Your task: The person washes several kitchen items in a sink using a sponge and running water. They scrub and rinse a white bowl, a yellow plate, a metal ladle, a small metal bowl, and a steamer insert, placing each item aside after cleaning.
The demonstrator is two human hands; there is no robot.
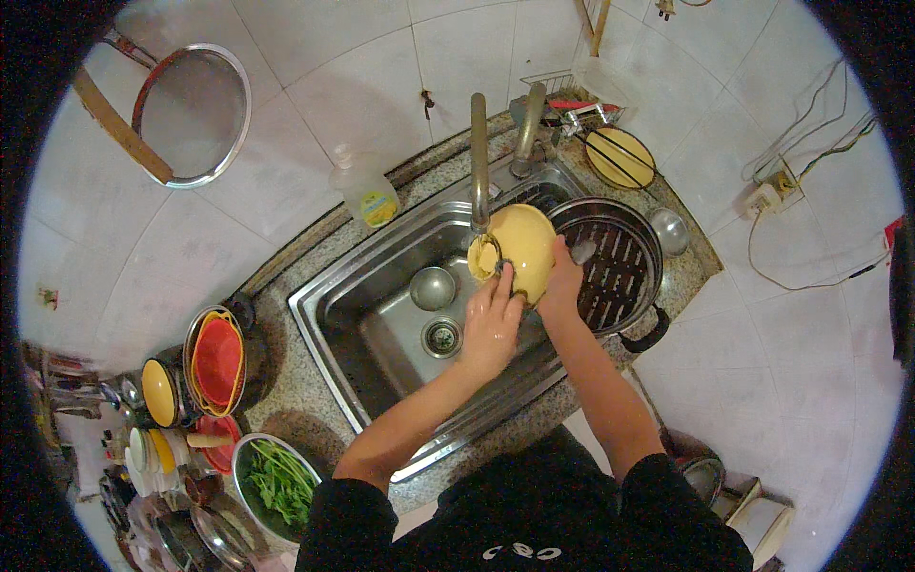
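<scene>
Under the metal faucet (pixel 480 164), a yellow bowl (pixel 525 247) is held tilted, its outside turned up. My right hand (pixel 562 279) grips the bowl's right edge. The fingers of my left hand (pixel 493 322) touch its lower left side, near its round foot ring, where water from the spout seems to land. Whether my left hand grips the bowl or something small against it, I cannot tell. Below sits the stainless steel sink (pixel 372 336), with a round metal bowl or ladle head (pixel 432 288) beside the drain (pixel 442 337).
A dark perforated pan (pixel 618 264) stands at the sink's right, near a yellow oval dish (pixel 620 158). A clear bottle (pixel 364 189) stands behind the sink. At the lower left are a bowl of leafy greens (pixel 279 486) and a red basket (pixel 218 361).
</scene>
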